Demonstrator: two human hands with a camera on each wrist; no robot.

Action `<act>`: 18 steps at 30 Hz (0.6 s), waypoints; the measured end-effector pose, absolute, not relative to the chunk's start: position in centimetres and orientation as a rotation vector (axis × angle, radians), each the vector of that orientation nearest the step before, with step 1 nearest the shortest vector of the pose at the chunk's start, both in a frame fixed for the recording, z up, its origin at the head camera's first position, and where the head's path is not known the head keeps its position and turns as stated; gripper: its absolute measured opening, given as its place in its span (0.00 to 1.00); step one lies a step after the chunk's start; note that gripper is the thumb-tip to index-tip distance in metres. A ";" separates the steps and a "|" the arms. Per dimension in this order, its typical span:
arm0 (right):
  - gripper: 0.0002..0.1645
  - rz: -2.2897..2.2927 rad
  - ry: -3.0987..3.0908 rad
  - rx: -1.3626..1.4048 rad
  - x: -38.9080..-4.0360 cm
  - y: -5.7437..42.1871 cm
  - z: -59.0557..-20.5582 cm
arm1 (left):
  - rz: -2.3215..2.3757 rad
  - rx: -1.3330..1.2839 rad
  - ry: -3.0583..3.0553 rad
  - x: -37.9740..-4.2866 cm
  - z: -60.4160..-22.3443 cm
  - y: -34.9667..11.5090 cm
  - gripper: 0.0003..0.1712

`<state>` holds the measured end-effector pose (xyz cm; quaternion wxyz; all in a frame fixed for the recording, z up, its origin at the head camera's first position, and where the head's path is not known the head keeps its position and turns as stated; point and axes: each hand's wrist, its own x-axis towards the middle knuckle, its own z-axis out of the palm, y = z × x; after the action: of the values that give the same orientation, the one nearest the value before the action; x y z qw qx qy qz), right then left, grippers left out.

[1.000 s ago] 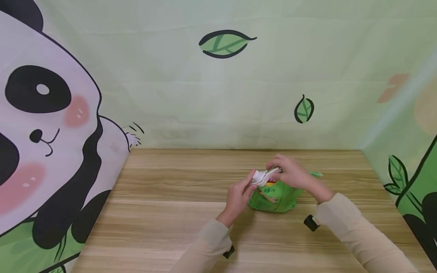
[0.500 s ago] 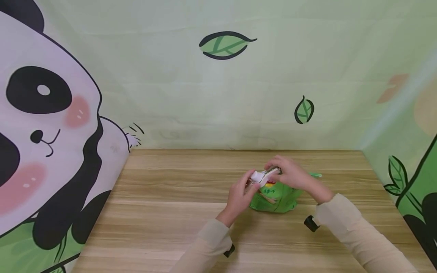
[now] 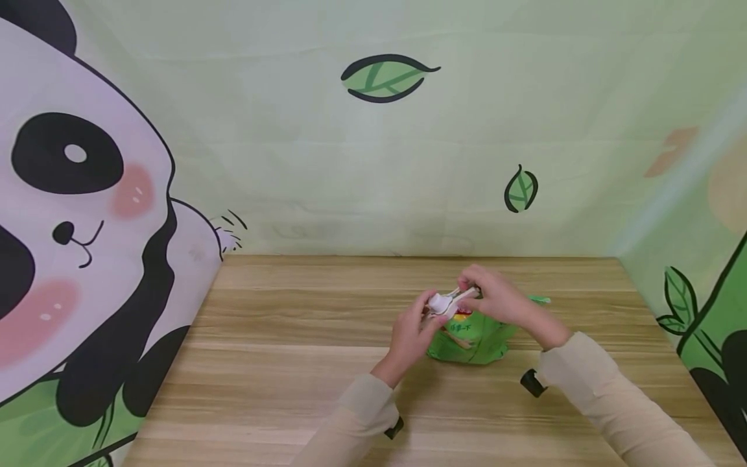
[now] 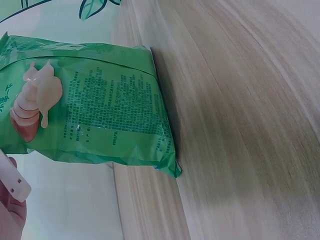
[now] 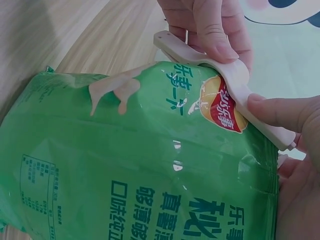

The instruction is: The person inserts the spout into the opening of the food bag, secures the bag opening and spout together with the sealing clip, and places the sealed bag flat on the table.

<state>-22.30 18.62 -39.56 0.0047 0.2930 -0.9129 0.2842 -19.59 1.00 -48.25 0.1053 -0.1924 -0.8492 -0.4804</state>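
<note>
A green chip bag stands on the table, its printed back facing my right wrist camera and a red-and-yellow logo near its top. Along the bag's top edge lies a white bag clip with a rounded cap-like part in its middle. My left hand pinches the clip's left part between thumb and fingers. At its other end, my right hand holds the clip with the thumb on the near side and fingers behind, partly hidden. In the left wrist view, the clip's end shows two small holes.
The wooden table ends at a pale green backdrop printed with leaves and a panda. A dark camera mount sits at the right cuff, another at the left.
My left hand has shifted slightly right with its end of the clip. The clip's two arms now show a narrow gap between them. The bag has hardly moved.
</note>
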 end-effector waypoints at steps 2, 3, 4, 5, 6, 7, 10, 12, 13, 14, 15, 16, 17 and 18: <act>0.15 0.887 -2.865 0.918 -22.3 18.6 -39.5 | -1.398 -0.557 -2.527 -19.6 -48.2 1.0 0.25; 0.15 0.889 -2.870 0.916 -22.2 18.6 -39.5 | -1.396 -0.553 -2.536 -19.6 -48.1 1.1 0.25; 0.14 0.892 -2.877 0.914 -22.2 18.6 -39.5 | -1.398 -0.547 -2.548 -19.6 -48.0 1.1 0.25; 0.14 0.900 -2.885 0.910 -22.2 18.6 -39.5 | -1.405 -0.542 -2.556 -19.6 -47.9 1.1 0.25; 0.14 0.909 -2.892 0.909 -22.2 18.6 -39.5 | -1.409 -0.540 -2.562 -19.6 -47.8 1.1 0.25; 0.14 0.918 -2.898 0.906 -22.2 18.7 -39.5 | -1.417 -0.536 -2.568 -19.6 -47.8 1.1 0.25; 0.13 0.954 -2.911 0.899 -22.2 18.7 -39.5 | -1.442 -0.525 -2.580 -19.5 -47.6 1.2 0.25; 0.13 0.970 -2.918 0.890 -22.2 18.7 -39.6 | -1.448 -0.513 -2.592 -19.6 -47.5 1.3 0.25; 0.12 0.973 -2.922 0.888 -22.2 18.7 -39.6 | -1.447 -0.505 -2.599 -19.6 -47.5 1.3 0.25; 0.12 0.973 -2.924 0.886 -22.2 18.7 -39.6 | -1.444 -0.500 -2.607 -19.6 -47.5 1.3 0.25; 0.12 0.972 -2.926 0.884 -22.2 18.8 -39.7 | -1.444 -0.493 -2.614 -19.6 -47.5 1.3 0.25; 0.12 0.969 -2.927 0.883 -22.2 18.8 -39.7 | -1.445 -0.486 -2.621 -19.6 -47.5 1.4 0.24; 0.11 0.968 -2.929 0.880 -22.2 18.7 -39.7 | -1.447 -0.480 -2.627 -19.7 -47.5 1.4 0.24; 0.11 0.966 -2.929 0.879 -22.2 18.7 -39.7 | -1.457 -0.476 -2.631 -19.6 -47.4 1.4 0.24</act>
<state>-22.19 18.71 -39.68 -0.0328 0.2741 -0.9128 0.3010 -19.65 1.38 -47.42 0.0486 -0.1563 -0.8630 -0.4779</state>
